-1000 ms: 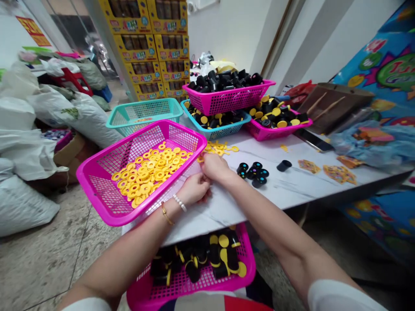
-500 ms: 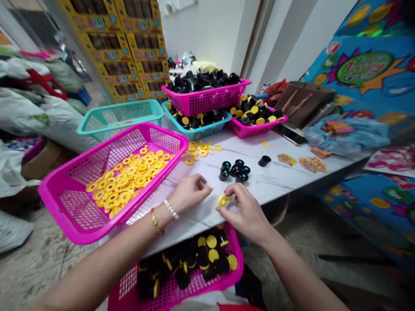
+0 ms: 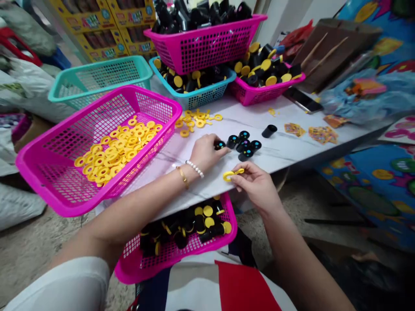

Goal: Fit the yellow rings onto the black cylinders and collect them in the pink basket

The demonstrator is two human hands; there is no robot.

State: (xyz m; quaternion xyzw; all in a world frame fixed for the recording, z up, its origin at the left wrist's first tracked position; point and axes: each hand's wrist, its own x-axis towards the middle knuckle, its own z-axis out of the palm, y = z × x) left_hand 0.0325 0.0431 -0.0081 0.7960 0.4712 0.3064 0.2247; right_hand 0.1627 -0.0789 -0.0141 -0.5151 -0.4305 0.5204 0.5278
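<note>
My left hand (image 3: 207,152) is closed around a small black cylinder (image 3: 219,145) with coloured dots on its end, thumb on the near side. Just right of it, a cluster of similar black cylinders (image 3: 244,146) stands on the white marbled table (image 3: 207,183). Close to the table's front edge, my right hand (image 3: 256,186) pinches a yellow plastic ring with a tab (image 3: 229,176) between thumb and fingers. The ring end points left, toward the left wrist. More yellow rings (image 3: 115,151) fill part of the pink basket (image 3: 61,181) on my left.
Loose yellow pieces (image 3: 197,120) lie beyond my left hand. A lone black cylinder (image 3: 269,131), sticker pieces (image 3: 319,134) and a phone (image 3: 303,100) lie to the right. Stacked baskets (image 3: 207,47) of black cylinders stand behind. Another pink basket (image 3: 227,235) sits below the table edge.
My left hand has moved right and forward and has taken hold of a black cylinder. My right hand still holds the yellow ring, now turned. The camera view has tilted downward.
</note>
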